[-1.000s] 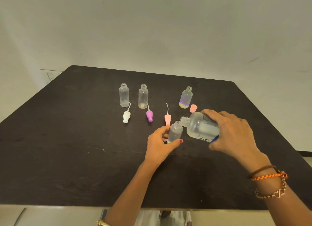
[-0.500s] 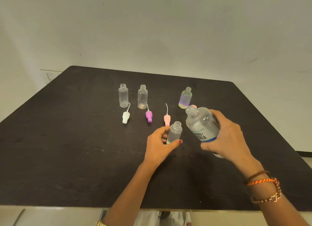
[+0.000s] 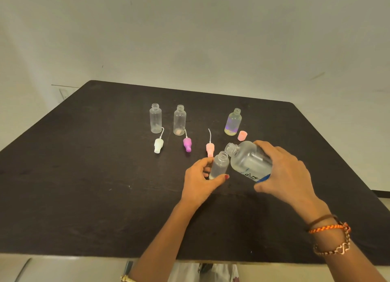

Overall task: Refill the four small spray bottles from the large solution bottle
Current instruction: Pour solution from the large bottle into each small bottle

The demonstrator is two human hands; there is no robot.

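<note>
On the dark table (image 3: 84, 176), the left hand (image 3: 200, 180) holds a small clear spray bottle (image 3: 219, 165), thumb and fingers wrapped round its lower body in a narrow grip; the bottle stands uncapped near the middle of the table, a little toward the right edge. Just to its right, the right hand (image 3: 282, 172) grasps the large solution bottle (image 3: 247, 161), fingers curled over its far side and thumb below near the blue-printed label. That bottle is tilted, its open neck pointing up and left, close above the small bottle's mouth; whether the two touch, or whether liquid is running, is hard to tell from this angle.

Toward the far edge stand three more small bottles, all uncapped: one clear bottle (image 3: 155, 121) farthest left, a second clear bottle (image 3: 179, 120) just beside it, and a third bottle (image 3: 232, 122) well apart to the right, with a violet and yellowish tint low inside. In front of them lie three spray tops with thin tubes: a white spray top (image 3: 158, 145), a purple spray top (image 3: 187, 144) and a pink spray top (image 3: 210, 148), the last just behind the held small bottle. A small pink cap (image 3: 242, 135) sits upright beside the tinted bottle. The right wrist wears woven bracelets (image 3: 331, 231).
</note>
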